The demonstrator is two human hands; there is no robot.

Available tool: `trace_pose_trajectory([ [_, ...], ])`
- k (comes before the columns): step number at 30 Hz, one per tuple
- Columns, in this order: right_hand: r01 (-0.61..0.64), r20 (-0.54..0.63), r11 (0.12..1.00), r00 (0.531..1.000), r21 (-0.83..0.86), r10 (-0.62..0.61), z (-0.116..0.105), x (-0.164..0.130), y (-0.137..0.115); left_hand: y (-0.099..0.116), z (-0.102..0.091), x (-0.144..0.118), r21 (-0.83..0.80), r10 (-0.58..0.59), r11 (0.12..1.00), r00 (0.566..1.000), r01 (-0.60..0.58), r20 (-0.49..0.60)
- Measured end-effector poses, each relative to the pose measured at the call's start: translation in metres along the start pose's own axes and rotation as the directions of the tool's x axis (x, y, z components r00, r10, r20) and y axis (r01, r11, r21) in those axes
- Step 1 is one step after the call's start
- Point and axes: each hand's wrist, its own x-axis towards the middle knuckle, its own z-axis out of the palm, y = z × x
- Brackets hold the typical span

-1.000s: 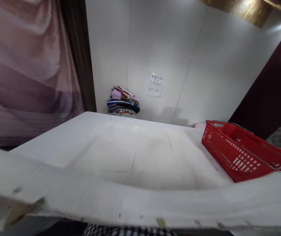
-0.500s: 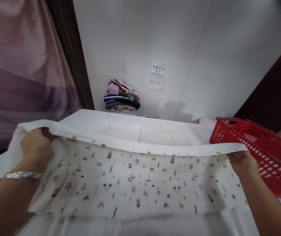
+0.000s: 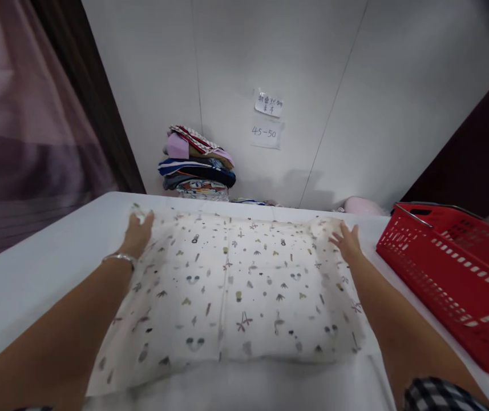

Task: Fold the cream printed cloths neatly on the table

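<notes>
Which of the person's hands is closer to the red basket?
Right. The right hand rests flat on the far right corner of the printed cloth, beside the red basket. The left hand presses the cloth's far left corner, across the table.

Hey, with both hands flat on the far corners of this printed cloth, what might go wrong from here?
The printed cloth lies with its near edge close to the table front, so a pull might drag it off. The right hand works near the red basket; a sweep outward could knock it. The left hand could push wrinkles into the far corner.
</notes>
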Motion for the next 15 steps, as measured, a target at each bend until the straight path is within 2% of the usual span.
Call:
trace_pose_trajectory([
  [2,0.004,0.081,0.984,0.997,-0.179,0.011,-0.001,-0.015,0.027,-0.014,0.018,-0.015,0.022,-0.051,0.999,0.997,0.050,0.052],
  [3,0.026,0.120,0.958,0.993,-0.286,0.009,-0.004,-0.025,0.038,-0.022,0.025,-0.024,0.045,-0.041,0.998,0.994,0.037,0.102],
  [5,0.123,0.210,0.850,0.978,-0.511,-0.015,-0.016,-0.045,0.057,-0.039,0.036,-0.045,0.086,0.029,0.995,0.973,-0.049,0.227],
  [7,0.246,0.307,0.701,0.951,-0.669,-0.041,-0.035,-0.065,0.070,-0.059,0.041,-0.069,0.139,0.095,0.980,0.954,-0.139,0.286],
  [11,0.464,0.457,0.430,0.881,-0.775,-0.126,-0.093,-0.100,0.085,-0.099,0.041,-0.121,0.241,0.316,0.893,0.910,-0.381,0.268],
  [13,0.443,0.418,0.324,0.897,-0.836,-0.145,-0.132,-0.117,0.090,-0.118,0.033,-0.146,0.286,0.328,0.877,0.917,-0.385,0.228],
  [15,0.376,0.346,0.247,0.925,-0.893,-0.158,-0.172,-0.132,0.093,-0.133,0.018,-0.170,0.336,0.268,0.893,0.953,-0.300,0.140],
])
